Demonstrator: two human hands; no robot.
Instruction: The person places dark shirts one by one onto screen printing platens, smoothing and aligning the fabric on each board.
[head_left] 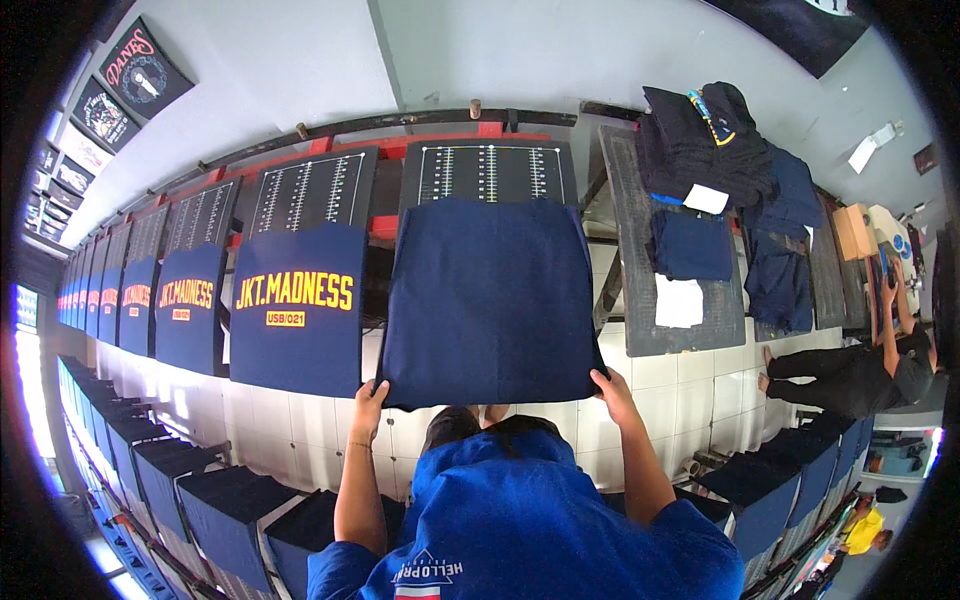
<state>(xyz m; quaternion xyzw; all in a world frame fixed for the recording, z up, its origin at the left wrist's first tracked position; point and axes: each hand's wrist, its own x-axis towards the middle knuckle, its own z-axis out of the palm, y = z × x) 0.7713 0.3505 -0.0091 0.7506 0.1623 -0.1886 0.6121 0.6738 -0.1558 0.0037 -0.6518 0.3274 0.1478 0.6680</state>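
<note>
Straight ahead, a plain navy fabric panel (pixel 490 300) lies over a black board (pixel 490 160) marked with white ruler lines. The board's far end shows beyond the cloth. My left hand (pixel 370 402) pinches the panel's near left corner. At the near right corner, my right hand (pixel 613 390) grips the same edge between thumb and fingers. The near edge runs fairly straight between both hands, and the cloth looks mostly smooth. To the left, a navy panel with yellow and orange printing (pixel 295 310) lies on a neighbouring board.
More printed panels (pixel 190 300) on boards recede leftward along a red frame (pixel 385 226). On the right, a dark table (pixel 640 335) bears dark folded cloth (pixel 692 245) and a white sheet (pixel 679 302). A person (pixel 870 370) stands farther right. Draped boards (pixel 240 510) line the row behind me.
</note>
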